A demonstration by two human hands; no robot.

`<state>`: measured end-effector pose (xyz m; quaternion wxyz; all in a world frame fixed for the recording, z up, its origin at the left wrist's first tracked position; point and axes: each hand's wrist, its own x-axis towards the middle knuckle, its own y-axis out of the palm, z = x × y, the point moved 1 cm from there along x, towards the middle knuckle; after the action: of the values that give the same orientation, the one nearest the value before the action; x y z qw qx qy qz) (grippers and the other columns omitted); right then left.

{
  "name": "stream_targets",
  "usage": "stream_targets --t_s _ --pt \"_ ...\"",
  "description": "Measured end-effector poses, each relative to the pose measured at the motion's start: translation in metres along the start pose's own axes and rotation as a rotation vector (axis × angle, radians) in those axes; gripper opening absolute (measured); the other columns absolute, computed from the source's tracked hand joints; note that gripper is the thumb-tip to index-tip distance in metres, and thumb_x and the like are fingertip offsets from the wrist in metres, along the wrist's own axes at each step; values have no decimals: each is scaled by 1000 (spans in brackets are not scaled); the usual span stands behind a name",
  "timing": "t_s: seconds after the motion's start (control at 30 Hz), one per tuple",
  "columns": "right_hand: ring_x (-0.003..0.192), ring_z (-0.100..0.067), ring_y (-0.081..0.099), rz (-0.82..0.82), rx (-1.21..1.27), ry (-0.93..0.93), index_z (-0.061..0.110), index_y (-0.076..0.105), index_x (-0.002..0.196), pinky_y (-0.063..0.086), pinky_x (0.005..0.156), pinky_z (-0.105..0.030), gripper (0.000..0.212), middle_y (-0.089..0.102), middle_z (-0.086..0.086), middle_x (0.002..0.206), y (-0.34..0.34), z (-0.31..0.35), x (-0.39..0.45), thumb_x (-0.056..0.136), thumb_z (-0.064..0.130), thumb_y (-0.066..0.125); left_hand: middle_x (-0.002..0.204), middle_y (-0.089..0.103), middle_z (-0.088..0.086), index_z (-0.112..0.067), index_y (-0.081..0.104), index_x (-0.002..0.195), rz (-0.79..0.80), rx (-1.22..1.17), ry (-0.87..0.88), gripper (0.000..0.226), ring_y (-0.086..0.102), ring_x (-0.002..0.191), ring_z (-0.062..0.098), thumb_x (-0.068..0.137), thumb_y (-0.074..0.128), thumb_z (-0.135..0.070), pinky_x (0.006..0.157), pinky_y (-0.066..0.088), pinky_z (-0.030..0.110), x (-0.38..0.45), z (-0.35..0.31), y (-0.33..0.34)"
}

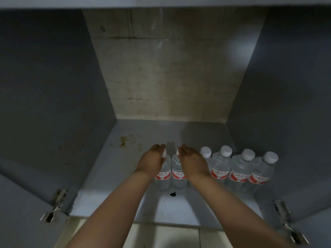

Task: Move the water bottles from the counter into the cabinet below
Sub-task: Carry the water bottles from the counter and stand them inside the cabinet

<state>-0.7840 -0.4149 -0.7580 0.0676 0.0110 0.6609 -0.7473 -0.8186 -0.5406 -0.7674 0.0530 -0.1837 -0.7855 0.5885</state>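
We find six water bottles (220,167) upright in one row on the cabinet floor (111,176), right of its stain (123,141), well before the back wall (170,68).

Head view, close, down into open cabinet (53,104)

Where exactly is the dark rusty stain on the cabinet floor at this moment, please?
In the head view, the stain lies on the left rear part of the cabinet floor, near the back wall, left of the left hand and the bottle row.
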Motion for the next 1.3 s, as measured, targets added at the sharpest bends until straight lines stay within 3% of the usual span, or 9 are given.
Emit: stream_targets --t_s 0.2,0.37,0.43,0.53,0.87,1.0,1.1,1.17,1.3 --pt "149 -24 9 6 63 -3 4 12 149 9 121 -27 48 11 -12 160 2 1 -3 105 19 22 159 14 10 -20 11 150 2 -112 9 59 29 142 26 99 41 -21 112 33 31 -12 5 1" --pt "144 -26 28 -69 135 52 4 32 144 27 116 -28 48 28 -15 155 -13 7 -14 101 24 35 160 11 7 -22 18 149 -7 -45 -70 51 17 147 23 101 35 -25 114 26 27 -39 22 -11" --pt "110 -34 65 -74 134 17 0 65 116 57 84 -35 47 65 -22 123 -22 18 -23 88 28 40 160 10 9 -19 26 147 31 47 -91 47 9 149 23 100 33 -24 118 21 28 -61 28 -18" --pt "77 -29 76 85 18 11 8 76 92 60 58 -33 49 79 -13 89 -25 28 -48 73 34 39 160 13 7 -15 38 141 92 93 -127 43 4 149 25 99 35 -24 120 15 33 -97 31 -32" --pt "84 -30 75 377 -67 -102 12 78 88 60 65 -45 47 78 -12 94 -102 113 -147 61 44 58 161 -1 -2 -25 12 149 354 48 -371 50 -10 149 23 102 24 -35 122 2 39 -238 -4 -131" --pt "93 -31 73 385 -78 -118 11 77 95 58 74 -48 48 76 -15 104 -177 144 -181 76 45 47 161 0 -3 -29 13 149 375 12 -462 49 -10 149 23 102 23 -36 122 1 39 -292 -12 -208" --pt "142 -30 30 346 -78 -153 12 40 141 25 117 -45 50 31 -14 154 -236 172 -191 98 37 39 161 5 -4 -30 16 148 314 -17 -500 48 -8 149 22 101 25 -36 122 3 38 -319 -16 -272" --pt "147 -26 16 293 -53 -190 14 27 147 15 120 -42 53 17 -9 159 -272 192 -188 100 38 34 161 6 -4 -29 17 148 256 -10 -497 48 -7 149 22 101 26 -36 122 4 37 -329 -15 -313" --pt "99 -28 72 48 -18 -290 12 76 95 59 79 -41 37 74 -13 108 -336 240 -167 74 37 59 161 8 -3 -29 16 148 94 18 -466 50 -3 149 21 101 27 -36 122 6 37 -335 -4 -391"
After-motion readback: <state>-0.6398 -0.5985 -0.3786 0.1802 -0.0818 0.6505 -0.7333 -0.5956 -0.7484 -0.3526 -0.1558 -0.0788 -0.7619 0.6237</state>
